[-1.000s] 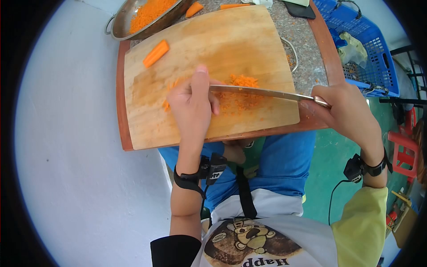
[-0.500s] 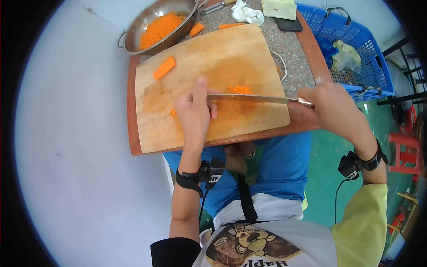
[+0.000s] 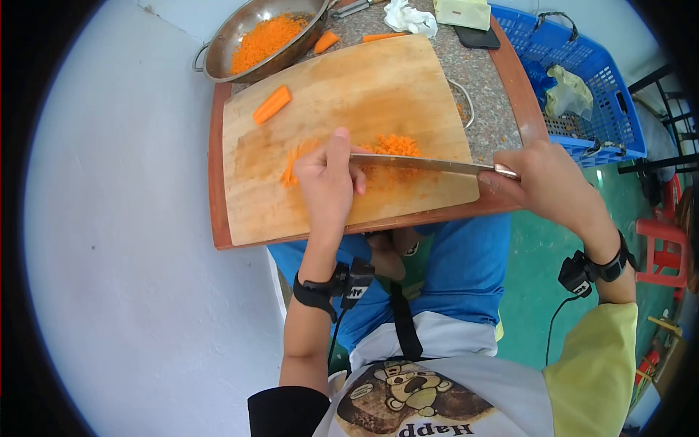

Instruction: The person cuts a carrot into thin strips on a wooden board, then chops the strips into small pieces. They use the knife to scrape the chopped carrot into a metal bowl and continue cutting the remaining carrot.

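Observation:
My right hand (image 3: pixel 545 175) is wrapped round the handle of a kitchen knife (image 3: pixel 419 164). The blade points left, with its tip end beside my left hand (image 3: pixel 328 178). That hand is closed over a bundle of carrot strips (image 3: pixel 291 164), whose ends stick out to its left; its thumb points away from me. Behind the blade lies a heap of finely chopped carrot (image 3: pixel 397 144). A thick carrot piece (image 3: pixel 272 105) rests farther back on the wooden cutting board (image 3: pixel 349 84). My left fingers hide most of the strips.
A metal pan (image 3: pixel 309 45) with chopped carrot stands behind the board at left. Along the back are two carrot pieces (image 3: pixel 327 41), a peeler (image 3: pixel 353 7), crumpled tissue (image 3: pixel 411 18) and a dark phone (image 3: pixel 477 38). A blue basket (image 3: pixel 604 65) is at right; a wall rises at left.
My left hand has shifted slightly right, and more of the carrot strips shows at its left. The chopped heap behind the blade looks larger. The whole view has shifted a little.

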`<state>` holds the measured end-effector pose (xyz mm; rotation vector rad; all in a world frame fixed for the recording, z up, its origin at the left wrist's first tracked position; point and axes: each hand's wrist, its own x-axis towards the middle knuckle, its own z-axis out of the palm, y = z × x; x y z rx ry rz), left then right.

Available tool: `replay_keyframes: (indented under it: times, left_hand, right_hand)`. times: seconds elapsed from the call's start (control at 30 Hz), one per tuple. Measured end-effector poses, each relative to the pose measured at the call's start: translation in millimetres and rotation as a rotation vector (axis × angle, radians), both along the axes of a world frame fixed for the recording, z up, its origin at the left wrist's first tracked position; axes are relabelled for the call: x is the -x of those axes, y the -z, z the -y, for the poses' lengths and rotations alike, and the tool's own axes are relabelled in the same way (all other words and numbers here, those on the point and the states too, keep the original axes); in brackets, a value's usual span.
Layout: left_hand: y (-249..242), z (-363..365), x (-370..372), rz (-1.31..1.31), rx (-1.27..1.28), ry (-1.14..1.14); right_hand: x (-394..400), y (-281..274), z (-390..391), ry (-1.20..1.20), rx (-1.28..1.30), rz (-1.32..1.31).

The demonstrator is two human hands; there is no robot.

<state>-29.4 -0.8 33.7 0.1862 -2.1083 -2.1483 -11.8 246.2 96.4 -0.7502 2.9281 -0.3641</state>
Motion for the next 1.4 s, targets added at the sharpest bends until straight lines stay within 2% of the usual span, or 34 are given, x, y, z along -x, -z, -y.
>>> replay_keyframes:
  times: [0.17, 0.7, 0.77, 0.9, 1.4]
  left_hand:
    - [-3.1, -1.1, -5.3, 0.020, 0.039, -0.052]
    - [-5.3, 1.7, 1.3, 0.044, 0.070, 0.017]
    - [-8.0, 0.8, 3.0, 0.057, 0.059, 0.002]
    - [-8.0, 1.4, 15.4, 0.011, 0.114, 0.024]
    - [-9.0, 7.5, 9.3, 0.077, 0.183, 0.089]
  right_hand:
    - [0.3, 5.5, 0.7, -0.003, 0.007, -0.007]
    - [1.5, 3.0, -2.6, 0.027, 0.102, 0.009]
    - [1.4, -3.0, -2.4, 0.029, 0.041, -0.042]
    - [9.3, 8.4, -2.8, 0.029, 0.084, -0.092]
    - [0.7, -1.2, -1.0, 0.016, -0.011, -0.028]
